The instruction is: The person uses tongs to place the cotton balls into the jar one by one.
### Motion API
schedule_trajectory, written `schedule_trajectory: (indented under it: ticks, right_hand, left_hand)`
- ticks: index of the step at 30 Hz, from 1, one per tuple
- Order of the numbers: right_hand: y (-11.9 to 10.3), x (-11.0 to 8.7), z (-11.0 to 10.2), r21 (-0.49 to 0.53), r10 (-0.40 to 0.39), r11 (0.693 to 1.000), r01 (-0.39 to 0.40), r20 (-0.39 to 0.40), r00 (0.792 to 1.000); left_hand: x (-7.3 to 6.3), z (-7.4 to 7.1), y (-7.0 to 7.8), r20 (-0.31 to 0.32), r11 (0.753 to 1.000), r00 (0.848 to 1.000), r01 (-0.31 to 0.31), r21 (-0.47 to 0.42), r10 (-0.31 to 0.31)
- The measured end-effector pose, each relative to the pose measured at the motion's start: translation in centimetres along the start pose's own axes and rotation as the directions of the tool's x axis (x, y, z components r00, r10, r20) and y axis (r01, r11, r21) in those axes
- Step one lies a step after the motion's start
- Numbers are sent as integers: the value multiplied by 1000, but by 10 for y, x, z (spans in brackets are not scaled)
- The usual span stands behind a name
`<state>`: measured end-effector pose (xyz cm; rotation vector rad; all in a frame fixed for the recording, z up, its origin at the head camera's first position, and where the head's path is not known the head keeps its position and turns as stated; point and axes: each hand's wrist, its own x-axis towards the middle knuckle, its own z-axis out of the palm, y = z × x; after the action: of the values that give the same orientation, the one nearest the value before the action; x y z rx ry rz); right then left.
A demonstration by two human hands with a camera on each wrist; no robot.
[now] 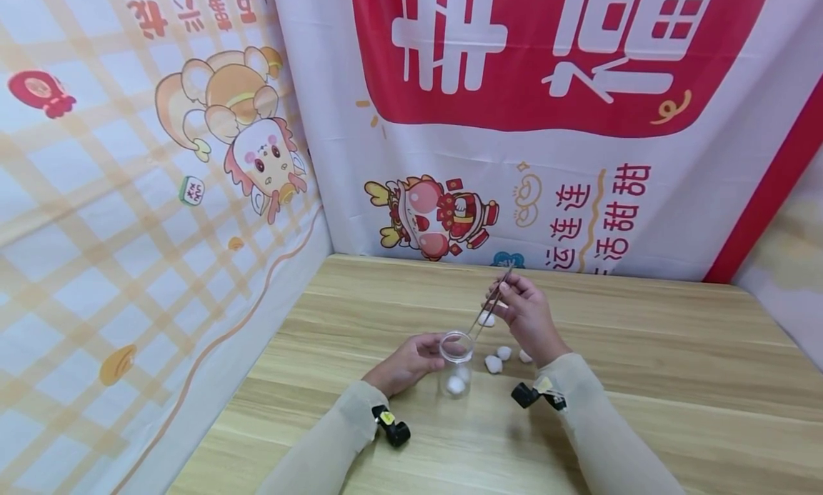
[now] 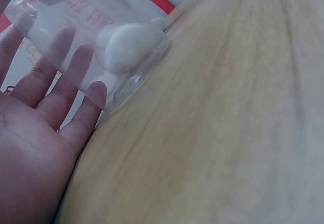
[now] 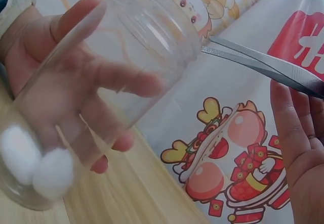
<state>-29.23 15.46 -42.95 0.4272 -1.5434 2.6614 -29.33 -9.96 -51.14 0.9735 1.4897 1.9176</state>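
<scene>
A clear jar stands on the wooden table, and two white cotton balls lie at its bottom in the right wrist view. My left hand holds the jar from the left, thumb and fingers around its wall. Metal tweezers are pinched in my right hand, slanting down toward the jar's mouth. Their tips are a little apart beside the rim, with nothing between them. Several loose cotton balls lie to the right of the jar, one of them partly behind my right wrist. Another cotton ball sits farther back, below the tweezers.
The wooden table runs back to a white and red printed banner. A checked cloth wall borders it on the left. Black wrist cameras are strapped to both sleeves.
</scene>
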Motion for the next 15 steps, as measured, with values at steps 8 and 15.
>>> schedule_trajectory:
  ticks: [8, 15]
  right_hand:
    - [-13, -6, -23, 12, -32, 999, 32, -1, 999]
    - [-20, -10, -42, 31, -20, 999, 21, -31, 999]
  left_hand:
    - [0, 3, 2, -6, 1000, 1000, 3, -22, -3]
    - [-2, 5, 3, -33, 1000, 999, 18, -2, -18]
